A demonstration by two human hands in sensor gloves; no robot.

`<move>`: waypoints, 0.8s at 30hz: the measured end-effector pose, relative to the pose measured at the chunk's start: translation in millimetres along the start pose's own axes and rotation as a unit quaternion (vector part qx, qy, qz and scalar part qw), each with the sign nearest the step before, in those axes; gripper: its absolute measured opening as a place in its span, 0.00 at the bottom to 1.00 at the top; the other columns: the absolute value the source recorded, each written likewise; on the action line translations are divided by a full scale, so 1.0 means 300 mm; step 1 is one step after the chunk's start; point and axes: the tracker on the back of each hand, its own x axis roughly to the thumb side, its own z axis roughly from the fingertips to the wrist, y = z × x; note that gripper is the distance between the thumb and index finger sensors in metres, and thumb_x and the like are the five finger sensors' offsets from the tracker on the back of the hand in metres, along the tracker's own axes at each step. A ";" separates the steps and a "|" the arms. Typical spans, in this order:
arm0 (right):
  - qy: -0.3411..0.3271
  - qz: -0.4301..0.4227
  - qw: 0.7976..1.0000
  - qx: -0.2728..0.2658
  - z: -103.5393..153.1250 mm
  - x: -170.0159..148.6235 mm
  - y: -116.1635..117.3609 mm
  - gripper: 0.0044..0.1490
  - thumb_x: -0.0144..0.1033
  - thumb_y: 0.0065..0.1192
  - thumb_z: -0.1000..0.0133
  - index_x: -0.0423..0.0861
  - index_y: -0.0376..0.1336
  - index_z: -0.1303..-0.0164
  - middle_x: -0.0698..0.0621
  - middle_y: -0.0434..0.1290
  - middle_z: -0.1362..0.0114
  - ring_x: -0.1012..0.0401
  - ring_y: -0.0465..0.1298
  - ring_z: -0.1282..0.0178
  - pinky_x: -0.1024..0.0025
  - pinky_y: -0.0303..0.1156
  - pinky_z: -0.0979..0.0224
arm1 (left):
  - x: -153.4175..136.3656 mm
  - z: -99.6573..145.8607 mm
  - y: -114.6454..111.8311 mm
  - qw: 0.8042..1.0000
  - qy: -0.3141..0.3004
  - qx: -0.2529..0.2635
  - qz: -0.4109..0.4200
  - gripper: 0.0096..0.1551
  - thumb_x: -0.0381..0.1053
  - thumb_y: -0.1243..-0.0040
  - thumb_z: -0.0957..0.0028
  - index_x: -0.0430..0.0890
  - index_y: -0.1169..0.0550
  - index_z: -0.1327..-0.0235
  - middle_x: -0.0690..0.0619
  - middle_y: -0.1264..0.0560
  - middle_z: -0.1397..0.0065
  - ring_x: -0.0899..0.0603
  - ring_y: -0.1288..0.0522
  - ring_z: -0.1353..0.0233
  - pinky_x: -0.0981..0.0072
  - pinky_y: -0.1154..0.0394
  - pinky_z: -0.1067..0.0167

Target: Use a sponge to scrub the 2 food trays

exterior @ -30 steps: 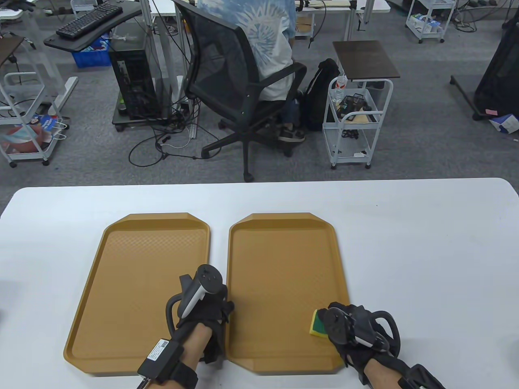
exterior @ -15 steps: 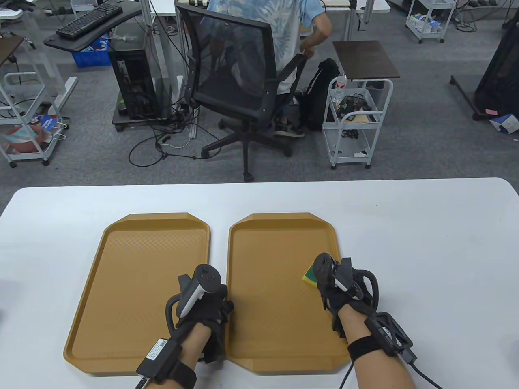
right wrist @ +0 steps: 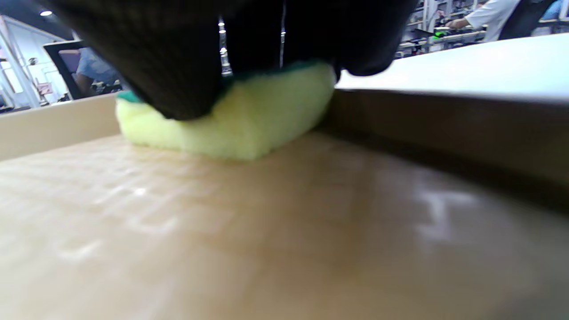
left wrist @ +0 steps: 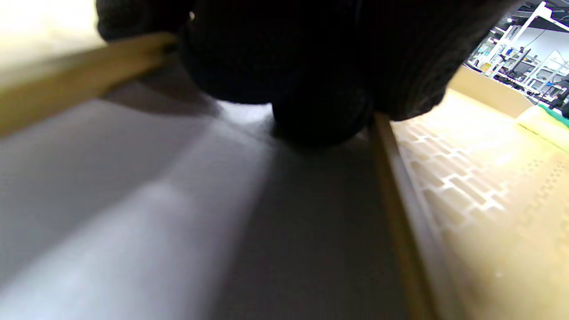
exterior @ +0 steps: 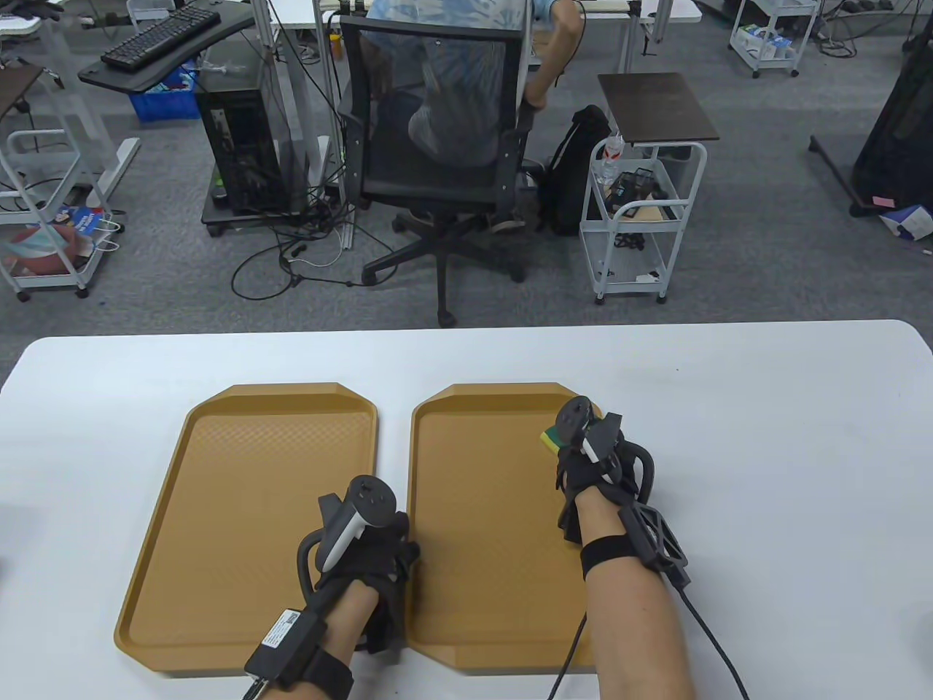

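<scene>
Right hand (exterior: 592, 467) has slid the sponge (exterior: 550, 439) from near edge to far right corner of the right tray (exterior: 474, 510), fingers curled over it, yellow face down. Left hand (exterior: 364, 554) unchanged, resting in the gap between the two trays, pinning the right tray's rim; grip hidden, cannot tell. Judgement: keep downward pressure, overlap strokes leftward; left tray (exterior: 240, 510) not yet scrubbed.

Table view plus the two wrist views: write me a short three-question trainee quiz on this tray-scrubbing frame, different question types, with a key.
1. True or false: the sponge lies in the left tray.
2. Multiple choice: the right hand holds the sponge near which part of the right tray? A) near left corner B) far right corner C) centre
3. Fill in: the left hand rests at the gap between the two ____.

Key: 1 false, it is pressed on the right tray's floor beside its rim; 2 B; 3 trays.
</scene>
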 end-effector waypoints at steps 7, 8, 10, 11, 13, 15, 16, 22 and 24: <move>0.047 -0.043 0.998 -0.025 -0.038 0.002 0.008 0.36 0.45 0.76 0.48 0.60 0.66 0.28 0.49 0.63 0.18 0.48 0.68 0.29 0.52 0.69 0.24 | -0.001 0.000 -0.001 1.000 -0.001 0.001 -0.001 0.32 0.57 0.28 0.54 0.54 0.22 0.34 0.55 0.12 0.60 0.46 0.18 0.61 0.50 0.25 0.47; 0.049 -0.048 0.997 -0.029 -0.040 0.006 0.010 0.35 0.45 0.76 0.48 0.59 0.66 0.29 0.49 0.63 0.19 0.48 0.68 0.30 0.52 0.70 0.25 | -0.002 -0.001 0.000 1.000 -0.002 0.001 -0.001 0.32 0.57 0.28 0.54 0.54 0.22 0.34 0.55 0.12 0.60 0.46 0.18 0.61 0.50 0.25 0.47; 0.051 -0.058 0.997 -0.032 -0.039 0.016 0.012 0.35 0.46 0.76 0.48 0.57 0.67 0.29 0.48 0.63 0.19 0.48 0.69 0.31 0.53 0.70 0.26 | -0.002 -0.001 0.000 1.000 -0.002 0.000 0.000 0.32 0.57 0.28 0.54 0.54 0.22 0.34 0.55 0.12 0.60 0.46 0.18 0.61 0.50 0.25 0.47; 0.047 -0.064 0.996 -0.031 -0.036 0.026 0.014 0.35 0.46 0.76 0.48 0.57 0.67 0.29 0.48 0.63 0.18 0.48 0.69 0.32 0.52 0.70 0.26 | -0.002 -0.001 0.000 1.000 -0.003 0.000 0.000 0.32 0.57 0.28 0.54 0.54 0.22 0.34 0.55 0.12 0.60 0.46 0.18 0.61 0.50 0.25 0.47; 0.029 -0.074 0.997 -0.023 -0.029 0.048 0.020 0.35 0.46 0.75 0.48 0.55 0.67 0.29 0.47 0.62 0.18 0.48 0.70 0.34 0.53 0.71 0.28 | -0.003 -0.002 0.000 1.000 -0.003 -0.001 0.000 0.32 0.57 0.28 0.54 0.54 0.22 0.34 0.55 0.12 0.60 0.46 0.18 0.62 0.50 0.25 0.47; 0.009 -0.090 0.996 -0.005 -0.016 0.079 0.035 0.35 0.46 0.73 0.47 0.52 0.66 0.28 0.45 0.61 0.18 0.47 0.69 0.34 0.52 0.72 0.30 | -0.003 -0.002 0.000 1.000 -0.003 -0.002 0.000 0.32 0.57 0.28 0.54 0.54 0.22 0.34 0.55 0.12 0.60 0.46 0.18 0.61 0.50 0.25 0.47; -0.009 -0.085 0.996 0.001 -0.008 0.099 0.042 0.36 0.47 0.72 0.47 0.51 0.66 0.27 0.44 0.60 0.17 0.46 0.69 0.34 0.52 0.72 0.30 | -0.003 -0.002 0.000 1.000 -0.004 -0.003 0.000 0.32 0.57 0.28 0.53 0.54 0.22 0.34 0.55 0.12 0.60 0.46 0.18 0.62 0.50 0.25 0.47; -0.100 -0.052 0.990 0.083 0.046 0.217 0.081 0.42 0.44 0.62 0.42 0.46 0.53 0.18 0.42 0.46 0.13 0.41 0.60 0.27 0.44 0.64 0.25 | -0.003 -0.002 -0.001 1.000 -0.004 -0.002 -0.003 0.32 0.57 0.29 0.53 0.54 0.23 0.33 0.55 0.12 0.60 0.46 0.18 0.61 0.50 0.25 0.47; -0.117 -0.058 0.988 0.086 0.071 0.255 0.092 0.41 0.40 0.61 0.42 0.46 0.52 0.18 0.42 0.44 0.13 0.41 0.59 0.26 0.45 0.64 0.23 | -0.003 -0.002 0.000 1.000 -0.005 -0.002 -0.004 0.32 0.58 0.29 0.53 0.54 0.23 0.33 0.56 0.12 0.60 0.46 0.18 0.61 0.50 0.25 0.47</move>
